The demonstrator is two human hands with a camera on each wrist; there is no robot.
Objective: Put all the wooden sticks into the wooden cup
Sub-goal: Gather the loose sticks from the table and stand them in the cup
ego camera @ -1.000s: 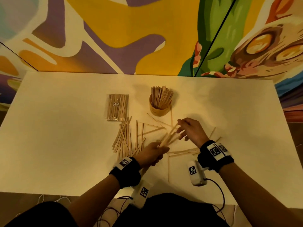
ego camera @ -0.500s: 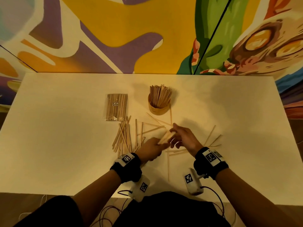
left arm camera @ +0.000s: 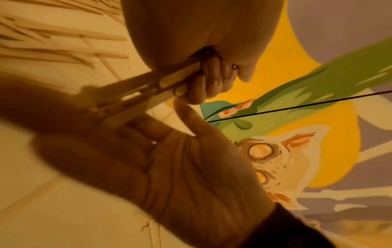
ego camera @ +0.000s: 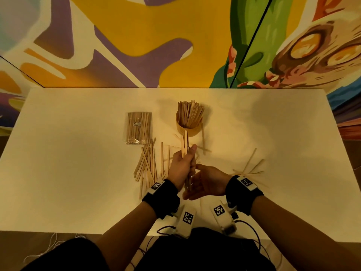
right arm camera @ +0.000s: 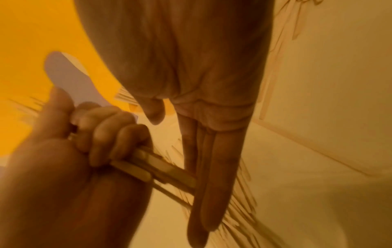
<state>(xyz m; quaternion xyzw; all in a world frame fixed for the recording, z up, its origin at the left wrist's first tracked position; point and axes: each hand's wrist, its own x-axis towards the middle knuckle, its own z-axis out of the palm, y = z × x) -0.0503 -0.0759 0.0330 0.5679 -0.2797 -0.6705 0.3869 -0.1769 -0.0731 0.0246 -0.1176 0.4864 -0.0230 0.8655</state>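
Note:
My left hand point(ego camera: 186, 160) grips a bundle of wooden sticks point(ego camera: 184, 142) in its fist, and the far ends point at the wooden cup point(ego camera: 192, 131). The cup stands upright, crowded with sticks point(ego camera: 190, 114). My right hand point(ego camera: 199, 183) is open, its flat palm held against the bundle's near ends. The left wrist view shows curled fingers point(left arm camera: 208, 80) round the bundle point(left arm camera: 146, 94) and the open right palm point(left arm camera: 176, 167). Straight right fingers point(right arm camera: 212, 169) meet the bundle point(right arm camera: 163, 169) in the right wrist view. Loose sticks point(ego camera: 146, 165) lie left of my hands, and others point(ego camera: 249, 169) to the right.
A sealed clear packet of sticks point(ego camera: 139, 127) lies left of the cup. A few single sticks point(ego camera: 203, 140) rest around the cup's base. The white table point(ego camera: 78, 153) ends at a painted wall behind. Cables hang at the near edge.
My left hand has swung the bundle from a rightward slant to point straight at the cup. My right hand left the far tips and came back, flat, to the near ends.

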